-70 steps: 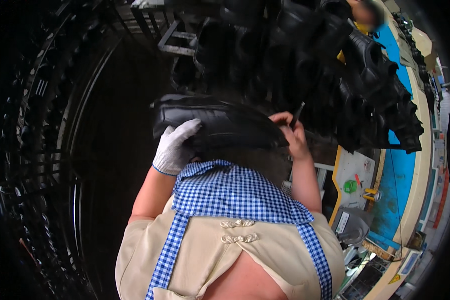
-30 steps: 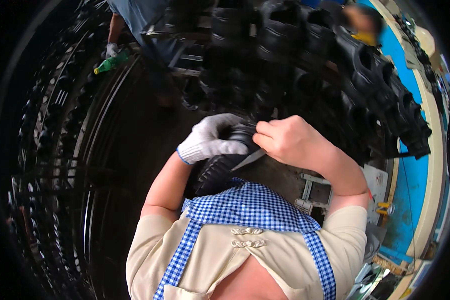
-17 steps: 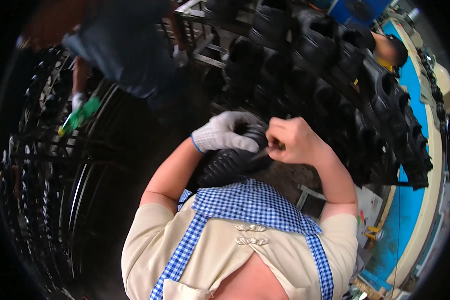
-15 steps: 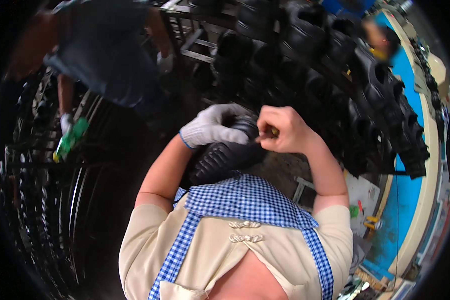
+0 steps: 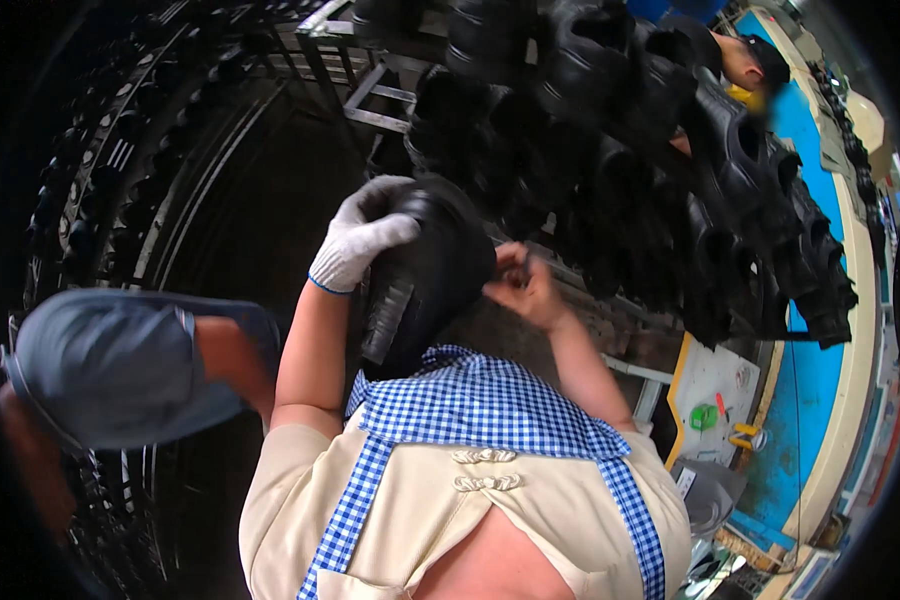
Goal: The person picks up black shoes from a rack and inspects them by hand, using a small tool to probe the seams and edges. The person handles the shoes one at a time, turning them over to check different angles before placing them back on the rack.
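Your left hand (image 5: 358, 238) raised the black shoe (image 5: 435, 265), fingers clamped round it, and your half-curled right hand (image 5: 532, 292), its hold unclear, drew apart, seemingly pausing the close work.

Single head-worn fisheye view, steeply downward from close above the checked apron (image 5: 485, 405), left hand (image 5: 360, 238) and right hand (image 5: 528, 292).

On the left side, there is a dark metal rack (image 5: 120, 160), and long, shiny grey rails (image 5: 215, 165) run beside it. The dark floor (image 5: 260, 225) lies in deep shadow. Near the upper middle stands a pale grey metal frame (image 5: 375, 119) with straight bars. To the right, a white flat panel with a yellow edge (image 5: 708, 372) is near a long, bright blue surface with a cream-coloured border (image 5: 792, 385). The light is stronger on this right side.
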{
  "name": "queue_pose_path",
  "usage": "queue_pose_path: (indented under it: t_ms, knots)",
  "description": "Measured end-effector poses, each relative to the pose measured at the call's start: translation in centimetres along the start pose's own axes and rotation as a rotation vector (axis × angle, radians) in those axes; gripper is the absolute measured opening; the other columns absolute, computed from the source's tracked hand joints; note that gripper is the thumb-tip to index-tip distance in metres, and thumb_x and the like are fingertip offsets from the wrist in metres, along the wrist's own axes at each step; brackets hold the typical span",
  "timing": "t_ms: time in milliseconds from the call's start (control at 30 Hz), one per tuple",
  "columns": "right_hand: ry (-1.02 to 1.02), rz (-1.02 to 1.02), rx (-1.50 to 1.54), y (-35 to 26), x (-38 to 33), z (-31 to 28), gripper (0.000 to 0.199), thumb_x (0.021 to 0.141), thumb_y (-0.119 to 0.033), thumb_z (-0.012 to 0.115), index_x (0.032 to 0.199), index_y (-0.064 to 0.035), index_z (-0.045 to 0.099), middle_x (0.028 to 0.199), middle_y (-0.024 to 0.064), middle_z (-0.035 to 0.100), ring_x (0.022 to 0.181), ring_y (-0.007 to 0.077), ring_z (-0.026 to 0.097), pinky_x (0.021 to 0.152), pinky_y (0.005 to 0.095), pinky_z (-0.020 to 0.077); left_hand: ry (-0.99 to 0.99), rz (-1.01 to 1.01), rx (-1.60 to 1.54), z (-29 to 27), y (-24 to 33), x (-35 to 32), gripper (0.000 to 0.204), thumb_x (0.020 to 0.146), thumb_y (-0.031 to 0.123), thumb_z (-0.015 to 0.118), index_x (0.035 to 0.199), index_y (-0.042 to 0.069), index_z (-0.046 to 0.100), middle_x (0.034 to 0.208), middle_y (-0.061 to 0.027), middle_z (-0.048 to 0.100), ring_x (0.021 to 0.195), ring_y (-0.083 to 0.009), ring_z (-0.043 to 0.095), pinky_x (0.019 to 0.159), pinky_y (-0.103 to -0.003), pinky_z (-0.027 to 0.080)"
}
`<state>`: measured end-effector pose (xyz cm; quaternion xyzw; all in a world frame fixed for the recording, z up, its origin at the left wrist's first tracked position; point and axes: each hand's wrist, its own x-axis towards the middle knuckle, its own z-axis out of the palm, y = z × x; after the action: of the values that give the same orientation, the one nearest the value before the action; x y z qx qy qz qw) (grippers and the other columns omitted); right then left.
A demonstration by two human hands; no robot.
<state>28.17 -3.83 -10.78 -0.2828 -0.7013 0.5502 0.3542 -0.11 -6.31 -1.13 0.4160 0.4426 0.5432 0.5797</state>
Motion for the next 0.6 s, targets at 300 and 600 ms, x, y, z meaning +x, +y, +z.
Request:
queue_pose_path:
  t_ms: [300, 600]
  knots:
    - [-0.308, 0.669, 0.861, 8.1, -2.2, 8.9, 0.072, 0.097, -0.059, 0.052, 0.147, -0.0081, 0.047, 0.128, 0.0157, 0.065, 0.094, 0.0167, 0.07, 0.063, 0.0213, 0.0538, 0.49, 0.051, -0.391, -4.3, -3.8, 3.1, 0.062, 0.095, 0.027, 0.067, 0.146, 0.003, 0.041, 0.128, -0.0138, 0.06, 0.104, -0.0208, 0.066, 0.087, -0.037, 0.058]
    - [0.099, 0.709, 0.989, 2.5, 12.1, 11.0, 0.06, 0.087, -0.069, 0.063, 0.121, -0.0199, 0.064, 0.091, 0.0031, 0.07, 0.055, 0.011, 0.059, 0.042, 0.0179, 0.0374, 0.483, 0.22, 0.066, -3.4, -6.7, -0.1, 0.061, 0.104, 0.028, 0.052, 0.158, 0.012, 0.028, 0.156, -0.0122, 0.04, 0.14, -0.0229, 0.042, 0.115, -0.033, 0.033]
